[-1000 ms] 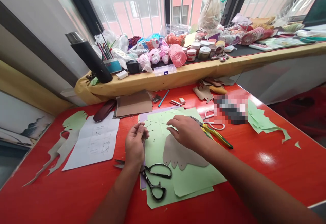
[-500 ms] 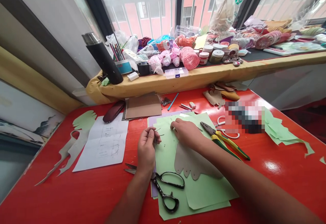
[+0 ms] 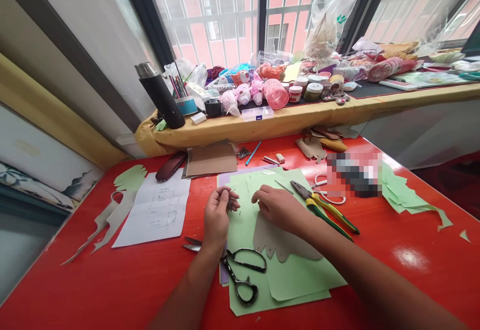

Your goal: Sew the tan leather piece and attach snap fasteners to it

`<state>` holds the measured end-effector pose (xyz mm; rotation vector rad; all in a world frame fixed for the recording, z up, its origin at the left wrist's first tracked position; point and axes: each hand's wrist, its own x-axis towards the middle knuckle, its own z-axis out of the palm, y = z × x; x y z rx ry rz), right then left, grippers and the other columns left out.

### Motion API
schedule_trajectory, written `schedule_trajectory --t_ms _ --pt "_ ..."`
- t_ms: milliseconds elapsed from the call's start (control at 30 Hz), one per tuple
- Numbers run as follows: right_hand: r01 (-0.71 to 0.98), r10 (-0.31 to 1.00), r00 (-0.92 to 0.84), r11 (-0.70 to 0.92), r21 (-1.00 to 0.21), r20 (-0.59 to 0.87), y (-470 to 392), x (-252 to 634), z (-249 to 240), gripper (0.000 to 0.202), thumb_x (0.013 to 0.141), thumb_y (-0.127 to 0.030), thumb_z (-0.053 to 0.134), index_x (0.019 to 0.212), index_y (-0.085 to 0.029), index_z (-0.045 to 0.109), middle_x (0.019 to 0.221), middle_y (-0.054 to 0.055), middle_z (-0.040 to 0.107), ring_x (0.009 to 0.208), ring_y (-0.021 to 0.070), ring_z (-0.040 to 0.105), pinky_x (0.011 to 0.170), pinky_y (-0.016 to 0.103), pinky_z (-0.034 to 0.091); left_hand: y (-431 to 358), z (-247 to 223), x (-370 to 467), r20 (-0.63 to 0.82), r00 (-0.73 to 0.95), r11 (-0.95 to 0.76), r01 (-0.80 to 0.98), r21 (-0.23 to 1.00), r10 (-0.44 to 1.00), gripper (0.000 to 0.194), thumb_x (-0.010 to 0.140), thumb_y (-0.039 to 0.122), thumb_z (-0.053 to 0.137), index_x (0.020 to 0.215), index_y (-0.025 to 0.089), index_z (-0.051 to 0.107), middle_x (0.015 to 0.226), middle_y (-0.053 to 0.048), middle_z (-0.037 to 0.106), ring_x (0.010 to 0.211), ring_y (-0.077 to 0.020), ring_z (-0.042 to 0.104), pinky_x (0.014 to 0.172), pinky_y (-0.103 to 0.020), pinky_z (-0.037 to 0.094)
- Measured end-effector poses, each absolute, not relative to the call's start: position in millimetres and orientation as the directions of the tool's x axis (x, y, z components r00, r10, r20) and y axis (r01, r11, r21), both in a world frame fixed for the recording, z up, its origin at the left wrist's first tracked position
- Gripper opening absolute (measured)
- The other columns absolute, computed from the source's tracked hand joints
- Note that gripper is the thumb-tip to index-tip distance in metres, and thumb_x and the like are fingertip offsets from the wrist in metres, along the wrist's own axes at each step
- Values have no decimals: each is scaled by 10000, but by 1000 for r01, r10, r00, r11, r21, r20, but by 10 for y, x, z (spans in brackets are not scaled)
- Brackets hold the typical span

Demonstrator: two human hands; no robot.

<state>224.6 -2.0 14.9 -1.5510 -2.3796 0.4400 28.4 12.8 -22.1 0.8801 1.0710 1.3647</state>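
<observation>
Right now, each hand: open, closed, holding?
Left hand: closed, pinching something thin, too small to identify.
Right hand: fingers curled; whether it holds anything can't be told.

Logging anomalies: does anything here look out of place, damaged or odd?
Black-handled scissors lie with blades apart under the left forearm, an awkward spot; a pixelated patch beyond the pliers blocks the view.

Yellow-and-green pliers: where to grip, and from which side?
Probably best around both handles of the pliers, a bit behind the pivot, from above and the person's right. They lie flat, jaws away from the person, handles slightly spread and angled toward that side. The right forearm runs close along the nearer handle, so a low approach there looks tight.
</observation>
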Motion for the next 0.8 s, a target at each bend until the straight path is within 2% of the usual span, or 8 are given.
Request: schedule_trajectory --t_ms 167,267,333,467,533,600,700,800 --pt "729 900 -351 437 -527 259 -163 2258 227 250 918 -54 548 986 -215 726 992 56 704 809 187 648 717 296 437 54 -142 315 -15 2 15 -190 982 1000 321 943 489 663 993 176 609 1141 -115 751 724 -152 707 638 -285 517" --pt "565 891 -232 450 -692 389 -205 2193 256 226 891 -66 547 955 -215 704 887 39 673 776 179 619 687 286 458 -46 -96 352 78 57 -71 -123 990 995 289 990 472 621 1021 185 609 1172 -119 755 780 -171 730 693 -309 538" --pt "446 900 -136 428 -786 414 -214 2142 277 181 878 -97 564 914 -218 693 817 20 648 733 170 598 659 279 463 -114 -72 385 124 104 -114 -97 989 987 270 1003 459 616 1033 190 610 1142 -110 766 803 -179 737 713 -313 537" --pt "178 949 34 304 -936 315 -199 2080 309 74 870 -181 605 895 -220 664 731 -12 631 656 156 595 623 279 481 -214 0 456 73 304 -20 -176 984 950 281 998 468 627 993 195 559 965 -85 792 725 -176 726 673 -302 521" --pt "28 960 117 254 -967 255 -190 2074 305 41 864 -236 642 901 -221 651 703 -24 622 643 158 613 610 280 490 -251 46 480 13 457 96 -216 972 889 299 1001 480 620 976 197 527 910 -82 792 666 -168 711 629 -289 501" --pt "-52 954 191 243 -969 229 -192 2082 282 71 850 -275 676 882 -221 645 703 -27 619 641 156 620 607 280 490 -284 80 493 -29 566 185 -220 958 824 306 994 478 636 981 197 517 873 -73 785 612 -148 682 581 -265 462" --pt "-81 939 271 241 -967 212 -223 2114 227 85 831 -276 696 855 -219 638 700 -31 610 628 145 600 617 281 481 -318 87 503 -73 615 247 -202 948 785 315 945 440 721 994 196 529 786 -29 752 554 -112 615 549 -238 425" --pt "-158 949 276 204 -966 155 -277 2150 176 159 849 -319 727 925 -219 629 724 -33 606 640 145 597 634 289 478 -320 61 514 -103 601 264 -186 947 792 338 902 426 775 979 194 541 723 3 711 520 -89 542 530 -230 404"
